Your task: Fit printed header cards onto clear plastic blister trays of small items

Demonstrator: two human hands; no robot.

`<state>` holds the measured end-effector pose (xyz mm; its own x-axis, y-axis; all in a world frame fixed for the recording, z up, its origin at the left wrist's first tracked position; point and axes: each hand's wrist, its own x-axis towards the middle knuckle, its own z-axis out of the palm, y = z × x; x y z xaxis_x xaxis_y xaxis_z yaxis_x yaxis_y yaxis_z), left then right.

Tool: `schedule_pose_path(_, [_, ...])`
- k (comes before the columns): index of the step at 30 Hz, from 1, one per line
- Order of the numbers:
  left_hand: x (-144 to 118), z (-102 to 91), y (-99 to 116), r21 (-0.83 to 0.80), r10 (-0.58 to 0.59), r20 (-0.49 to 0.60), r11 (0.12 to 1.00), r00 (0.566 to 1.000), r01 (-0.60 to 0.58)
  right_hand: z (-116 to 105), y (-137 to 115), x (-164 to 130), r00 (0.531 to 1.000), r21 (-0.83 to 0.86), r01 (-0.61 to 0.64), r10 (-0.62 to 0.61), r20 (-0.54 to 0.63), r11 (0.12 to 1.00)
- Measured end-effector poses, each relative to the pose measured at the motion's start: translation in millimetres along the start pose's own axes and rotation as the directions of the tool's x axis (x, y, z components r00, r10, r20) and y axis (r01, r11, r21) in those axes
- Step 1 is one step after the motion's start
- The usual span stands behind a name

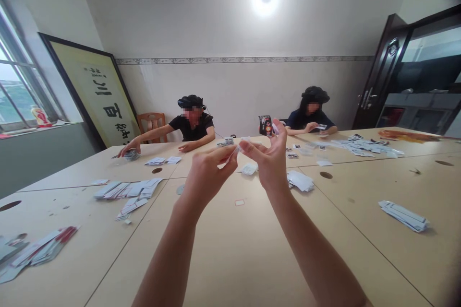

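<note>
We hold both hands raised over the table, fingertips meeting on one small white slip: the left hand pinches its near end, the right hand grips the far end with the other fingers fanned upward. To work it well, we judge, we should keep both pinches close to the edges and pull evenly so the thin slip does not tear or slide out. Counting, we see two co-workers across the table, one of them a person in black reaching sideways. There are four clear stacks of white cards near us, including one pile at right, plus one lone square tag.
</note>
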<state>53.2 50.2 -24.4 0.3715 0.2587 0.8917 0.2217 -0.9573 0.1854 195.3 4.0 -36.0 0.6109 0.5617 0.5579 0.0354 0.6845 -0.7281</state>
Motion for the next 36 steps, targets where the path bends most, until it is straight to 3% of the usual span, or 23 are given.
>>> schedule_pose_path(5, [-1, 10.9, -2, 0.204, 0.053, -0.035, 0.978, 0.998, -0.044, 7, 1, -6, 0.995, -0.017, 0.089, -0.090, -0.046, 0.996])
schedule_pose_path(10, [0, 28.4, -8, 0.283, 0.107, -0.090, 0.956, 0.990, -0.077, 11, 7, -8, 0.996, 0.053, 0.010, -0.006, -0.086, 0.999])
schedule_pose_path(13, [1, 25.4, -8, 0.258, 0.097, -0.100, 0.964, 0.990, -0.068, 11, 10, -7, 0.996, 0.106, -0.025, 0.034, -0.082, 0.994])
schedule_pose_path(18, [3, -3.5, 1, 0.005, -0.041, -0.097, 0.999, 0.994, 0.042, 10, 6, -6, 0.997, 0.238, -0.077, 0.067, 0.049, 0.968])
schedule_pose_path(22, [4, -23.4, 3, -0.132, -0.222, -0.234, 0.972, 0.947, 0.195, 9, 1, -2, 0.973, 0.395, -0.147, 0.061, 0.222, 0.907])
schedule_pose_path(26, [4, -32.1, 2, -0.270, -0.315, -0.273, 0.932, 0.909, 0.242, 8, -1, 1, 0.928, 0.493, -0.249, 0.060, 0.367, 0.833])
schedule_pose_path(29, [3, -32.6, 7, -0.231, -0.269, -0.236, 0.949, 0.934, 0.215, 10, 1, 0, 0.935, 0.491, -0.242, 0.065, 0.349, 0.837])
schedule_pose_path(32, [1, -26.8, 13, -0.086, -0.142, -0.118, 0.987, 0.983, 0.133, 13, 6, -4, 0.960, 0.482, -0.189, 0.057, 0.275, 0.855])
schedule_pose_path(34, [0, -20.2, 16, 0.019, -0.084, -0.043, 0.996, 0.996, 0.085, 14, 9, -7, 0.975, 0.469, -0.157, 0.061, 0.214, 0.869])
schedule_pose_path(36, [-1, -13.1, 16, 0.102, -0.057, -0.035, 0.993, 0.998, 0.060, 16, 12, -9, 0.984, 0.444, -0.144, 0.082, 0.155, 0.884])
